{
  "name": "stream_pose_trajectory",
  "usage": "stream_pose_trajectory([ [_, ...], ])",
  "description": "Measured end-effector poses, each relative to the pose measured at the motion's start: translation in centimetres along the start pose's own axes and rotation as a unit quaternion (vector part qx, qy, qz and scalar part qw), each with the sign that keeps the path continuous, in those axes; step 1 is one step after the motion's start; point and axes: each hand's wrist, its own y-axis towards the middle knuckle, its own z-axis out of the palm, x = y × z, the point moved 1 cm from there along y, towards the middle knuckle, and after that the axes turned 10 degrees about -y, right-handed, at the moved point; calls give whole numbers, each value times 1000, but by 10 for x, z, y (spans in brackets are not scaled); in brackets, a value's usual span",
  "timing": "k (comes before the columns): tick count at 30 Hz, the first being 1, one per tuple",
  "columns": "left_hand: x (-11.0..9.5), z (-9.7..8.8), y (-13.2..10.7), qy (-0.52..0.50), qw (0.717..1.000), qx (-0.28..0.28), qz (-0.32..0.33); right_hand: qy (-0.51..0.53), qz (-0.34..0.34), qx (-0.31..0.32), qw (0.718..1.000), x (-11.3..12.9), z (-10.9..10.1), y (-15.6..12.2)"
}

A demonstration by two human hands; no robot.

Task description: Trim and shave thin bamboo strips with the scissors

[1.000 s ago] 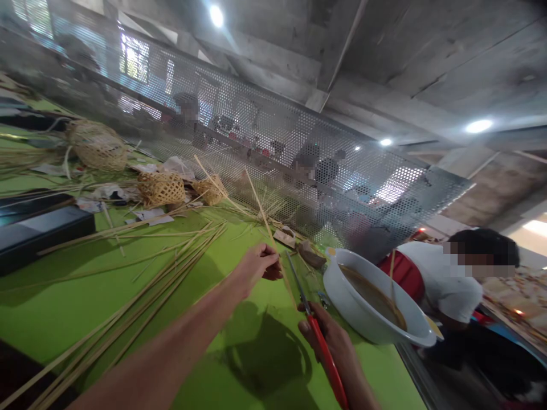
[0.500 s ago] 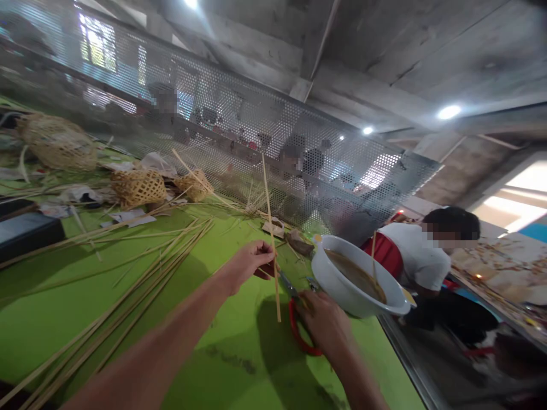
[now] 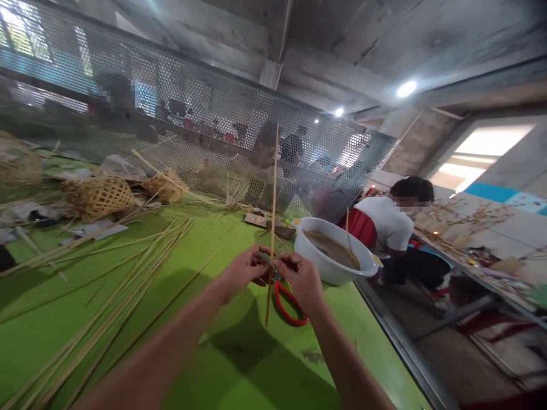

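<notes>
Closely paired, left hand (image 3: 243, 271) pinches the bamboo strip (image 3: 274, 182), right hand (image 3: 302, 280) grips scissors (image 3: 289, 303) — bowl (image 3: 318, 267) near.

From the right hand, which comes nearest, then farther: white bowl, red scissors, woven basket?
1. The scissors, held in the right hand, beside the strip.
2. The bowl, just to its right.
3. The basket, far left.

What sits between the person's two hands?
In the head view, a thin upright bamboo strip, held by the left hand; the right hand holds red-handled scissors at it.
</notes>
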Motion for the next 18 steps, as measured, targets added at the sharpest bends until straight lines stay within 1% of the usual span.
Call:
stream_pose_trajectory([
  [2, 0, 1, 0, 4, 1000, 1, -6, 15, 4, 8, 1000, -1, -1, -1],
  [4, -1, 3, -1, 2, 1000, -2, -13, -7, -3, -4, 1000, -2, -2, -3],
  [8, -2, 8, -5, -7, 1000, -3, -27, -101, -32, -68, 992, -1, -11, -6],
  [10, -2, 9, -6, -6, 999, -6, -35, -106, -32, -93, 990, -1, -17, -7],
  [14, -2, 6, -6, 11, 999, -23, -40, -36, 3, -119, 992, 1, -37, -9],
  [16, -2, 3, -5, 21, 999, -32, -36, 21, 12, -141, 990, 2, -53, -13],
  [18, -3, 0, -5, 30, 998, -37, -31, 75, -2, -172, 982, 2, -74, -23],
])
